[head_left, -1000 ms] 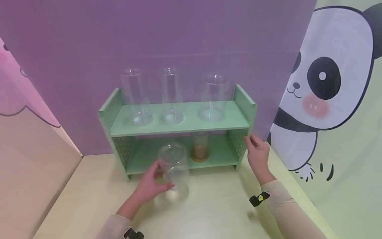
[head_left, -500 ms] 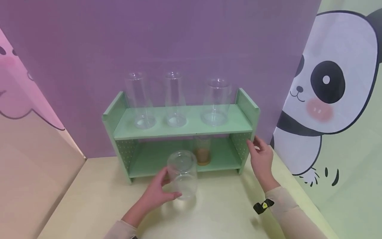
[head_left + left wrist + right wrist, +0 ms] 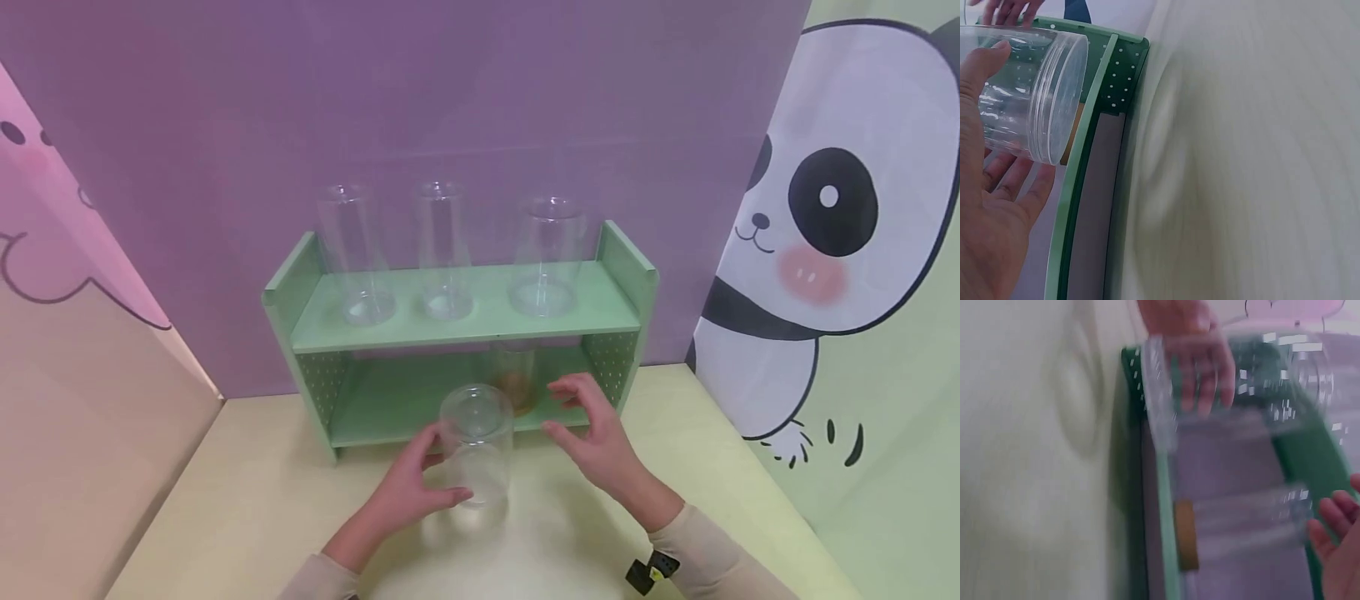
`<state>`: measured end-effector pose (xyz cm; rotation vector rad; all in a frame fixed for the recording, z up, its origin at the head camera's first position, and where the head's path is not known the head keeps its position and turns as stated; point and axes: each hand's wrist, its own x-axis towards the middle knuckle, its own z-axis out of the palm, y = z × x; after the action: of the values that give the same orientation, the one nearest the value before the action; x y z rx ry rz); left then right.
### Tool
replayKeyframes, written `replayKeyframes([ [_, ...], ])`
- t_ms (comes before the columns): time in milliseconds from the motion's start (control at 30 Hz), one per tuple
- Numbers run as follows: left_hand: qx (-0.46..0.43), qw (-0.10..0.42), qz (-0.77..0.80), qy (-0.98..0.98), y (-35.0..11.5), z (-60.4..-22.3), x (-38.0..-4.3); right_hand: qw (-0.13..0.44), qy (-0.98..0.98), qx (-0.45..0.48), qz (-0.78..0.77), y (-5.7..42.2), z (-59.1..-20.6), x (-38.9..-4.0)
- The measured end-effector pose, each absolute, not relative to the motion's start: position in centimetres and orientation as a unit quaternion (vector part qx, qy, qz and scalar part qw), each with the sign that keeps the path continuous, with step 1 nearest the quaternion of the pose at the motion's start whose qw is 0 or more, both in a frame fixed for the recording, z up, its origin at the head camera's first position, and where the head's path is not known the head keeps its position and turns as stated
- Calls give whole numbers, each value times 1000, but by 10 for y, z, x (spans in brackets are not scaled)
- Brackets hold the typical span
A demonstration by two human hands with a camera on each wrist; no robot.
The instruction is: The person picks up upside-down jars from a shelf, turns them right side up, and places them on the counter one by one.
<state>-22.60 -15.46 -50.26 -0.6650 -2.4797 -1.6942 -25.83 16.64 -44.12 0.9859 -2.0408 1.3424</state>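
My left hand [image 3: 412, 496] holds a clear, wide jar [image 3: 480, 417] from its left side, thumb on the near side and fingers behind. The jar is upright in front of the shelf, its ridged end facing down towards the table in the left wrist view. My right hand [image 3: 603, 446] is to the right of the jar, apart from it, with thumb and fingers spread and nothing between them. Behind it, on the lower shelf, stands a narrower clear jar [image 3: 1247, 528] with a brown disc at its lower end, partly hidden by the held jar in the head view.
A green two-tier shelf [image 3: 465, 336] stands against the purple wall. On its upper board are three clear containers: a tall one [image 3: 352, 250] at left, a narrow one [image 3: 444, 250] in the middle, a wider one [image 3: 551, 258] at right. The pale table [image 3: 255, 492] extends in front.
My right hand has left the shelf's right side post and moved left towards the jar, its fingers spreading. My left hand has carried the jar slightly to the right and nearer me.
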Motion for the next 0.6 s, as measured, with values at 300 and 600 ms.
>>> replayKeyframes([
  [300,-239,27,-547,-802,-150,-508,-225,54,-793,349,497,135,-426,-244],
  [600,-257,23,-540,-801,-145,-507,-226,11,-801,347,488,128,-421,-244],
])
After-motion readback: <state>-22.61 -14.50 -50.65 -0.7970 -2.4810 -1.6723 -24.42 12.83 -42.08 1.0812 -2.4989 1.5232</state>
